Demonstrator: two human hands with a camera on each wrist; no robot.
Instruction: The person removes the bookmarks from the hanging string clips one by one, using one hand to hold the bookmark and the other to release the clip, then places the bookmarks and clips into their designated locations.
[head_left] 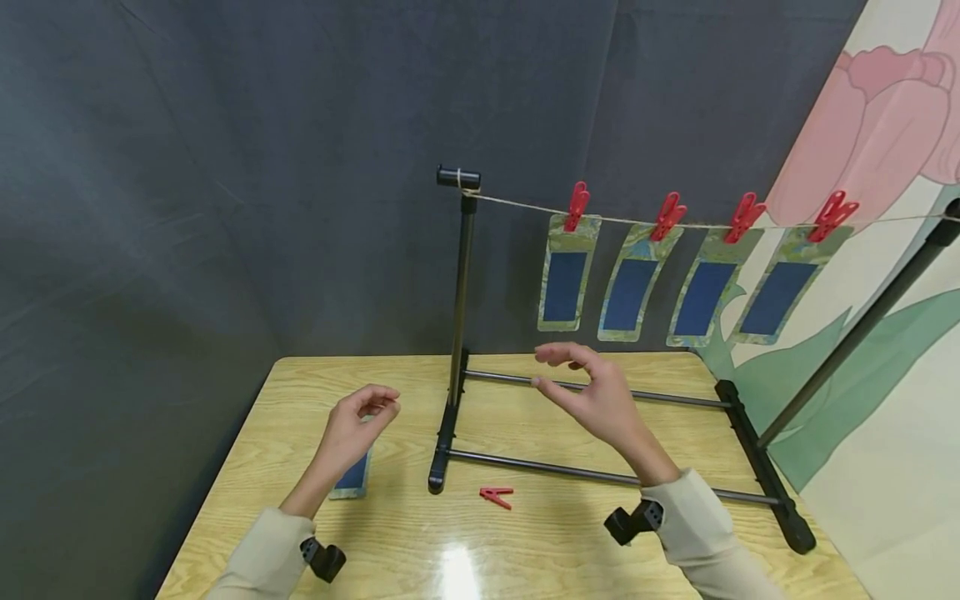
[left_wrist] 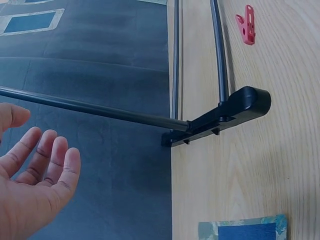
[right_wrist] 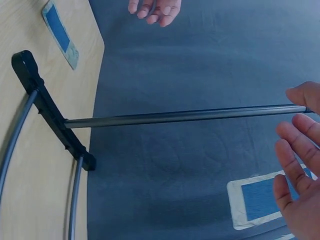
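Note:
My left hand (head_left: 354, 432) hovers above the table at the left, fingers loosely bent, with nothing in it. Below it lies a blue card with a green patterned border (head_left: 351, 481), partly hidden by the wrist. My right hand (head_left: 600, 404) is raised in front of the rack, thumb and fingers apart and holding nothing. Its fingertips are just below the leftmost hanging card (head_left: 564, 287). On the table between the hands rests a red clothespin (head_left: 497, 495). Several matching cards hang from the string (head_left: 517, 202), each under a red clothespin (head_left: 577, 208).
A black rack stands on the wooden table (head_left: 300, 392), with a left post (head_left: 462, 292), a leaning right post (head_left: 847, 342) and low crossbars (head_left: 540, 463). Behind is a dark curtain (head_left: 337, 167); a painted wall (head_left: 885, 400) borders the right side.

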